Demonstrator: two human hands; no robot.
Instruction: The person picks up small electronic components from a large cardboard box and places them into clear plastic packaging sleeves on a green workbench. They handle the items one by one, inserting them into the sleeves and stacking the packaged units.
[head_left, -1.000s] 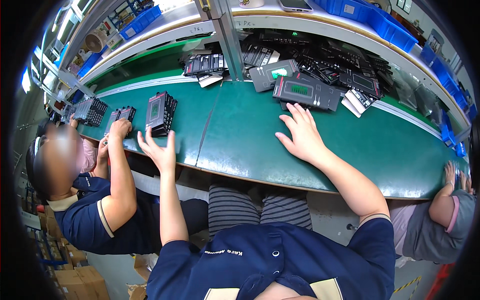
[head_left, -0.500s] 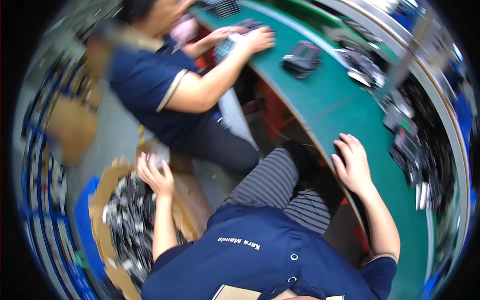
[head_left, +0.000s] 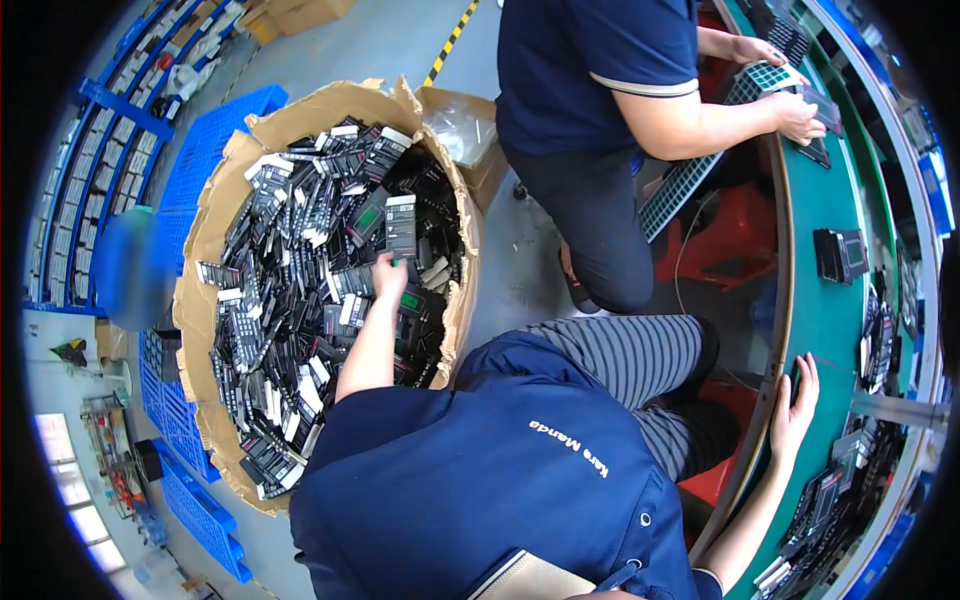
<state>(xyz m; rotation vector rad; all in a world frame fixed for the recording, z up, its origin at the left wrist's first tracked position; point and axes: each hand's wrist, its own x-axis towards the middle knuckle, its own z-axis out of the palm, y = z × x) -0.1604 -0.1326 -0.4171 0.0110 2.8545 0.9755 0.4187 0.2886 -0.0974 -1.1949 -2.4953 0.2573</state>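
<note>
My left hand (head_left: 389,276) reaches over a large cardboard bin (head_left: 190,370). Its fingers are closed on the lower end of a flat black-and-white box (head_left: 400,226), which stands out above the heap. Many similar small dark boxes (head_left: 262,328) lie jumbled in the bin, some with white end flaps showing. On the right, my right hand (head_left: 793,412) rests at the edge of the green worktable (head_left: 815,310), fingers stretched out and holding nothing. A small stack of black boxes (head_left: 840,255) lies on the table beyond that hand.
Across from me a co-worker's hands (head_left: 790,110) handle a dark flat box beside a green grid tray (head_left: 685,190). Black boxes (head_left: 830,490) line the table's far side. Red stools (head_left: 735,240) stand under the table. Blue pallets (head_left: 185,400) lie beyond the bin.
The view has swung left toward the bin. My left hand, earlier open beside the bin, is now over the heap and closed on a box. The right hand still rests at the table.
</note>
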